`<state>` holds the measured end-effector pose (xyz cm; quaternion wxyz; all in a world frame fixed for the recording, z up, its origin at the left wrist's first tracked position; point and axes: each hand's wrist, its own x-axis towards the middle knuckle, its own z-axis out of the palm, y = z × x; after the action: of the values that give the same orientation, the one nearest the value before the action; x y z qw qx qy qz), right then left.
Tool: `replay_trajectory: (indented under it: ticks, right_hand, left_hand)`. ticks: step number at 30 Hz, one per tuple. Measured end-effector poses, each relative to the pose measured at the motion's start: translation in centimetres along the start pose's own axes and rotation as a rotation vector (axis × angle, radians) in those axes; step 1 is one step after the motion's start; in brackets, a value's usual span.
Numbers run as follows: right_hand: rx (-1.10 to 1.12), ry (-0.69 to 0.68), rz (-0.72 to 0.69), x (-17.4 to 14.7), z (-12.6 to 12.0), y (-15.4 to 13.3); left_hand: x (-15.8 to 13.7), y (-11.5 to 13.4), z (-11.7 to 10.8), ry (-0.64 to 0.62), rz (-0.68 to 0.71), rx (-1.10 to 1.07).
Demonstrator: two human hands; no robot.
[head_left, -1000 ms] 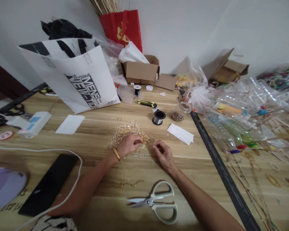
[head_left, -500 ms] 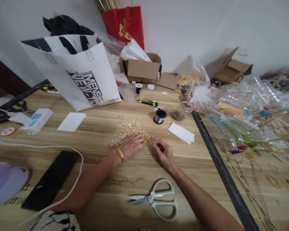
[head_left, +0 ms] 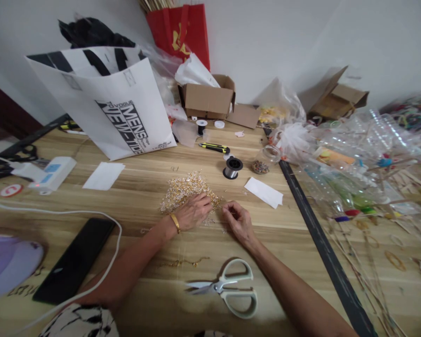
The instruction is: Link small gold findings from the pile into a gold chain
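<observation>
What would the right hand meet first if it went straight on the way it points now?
Probably the right edge of the pile of small gold and clear pieces, just ahead of the right hand; the left hand is close too, and depth is unclear.

The left hand [head_left: 197, 209], gold bracelet [head_left: 176, 223] at the wrist, lies against the bead pile [head_left: 180, 191]. The right hand [head_left: 237, 219] is just beside, thumb and forefinger pinched; anything between them is too small to tell. Scissors [head_left: 217, 287] lie near a gold chain [head_left: 185, 263]. Beyond the hands, a wire spool [head_left: 232, 172] stands near a clear jar [head_left: 264, 161].
</observation>
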<state>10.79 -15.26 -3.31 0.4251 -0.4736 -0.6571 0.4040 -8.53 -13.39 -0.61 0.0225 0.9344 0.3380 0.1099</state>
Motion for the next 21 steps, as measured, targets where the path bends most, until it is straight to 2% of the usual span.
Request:
replay_trajectory:
  ticks: [12,21]
  right_hand:
    - [-0.002,0.0,0.004,0.08,-0.03,-0.02]
    - [-0.012,-0.005,0.002,0.09,-0.07,-0.01]
  left_hand:
    - [0.28,-0.01,-0.01,0.152,-0.112,-0.311]
    - [0.24,-0.11,0.67,0.197,-0.204,-0.457]
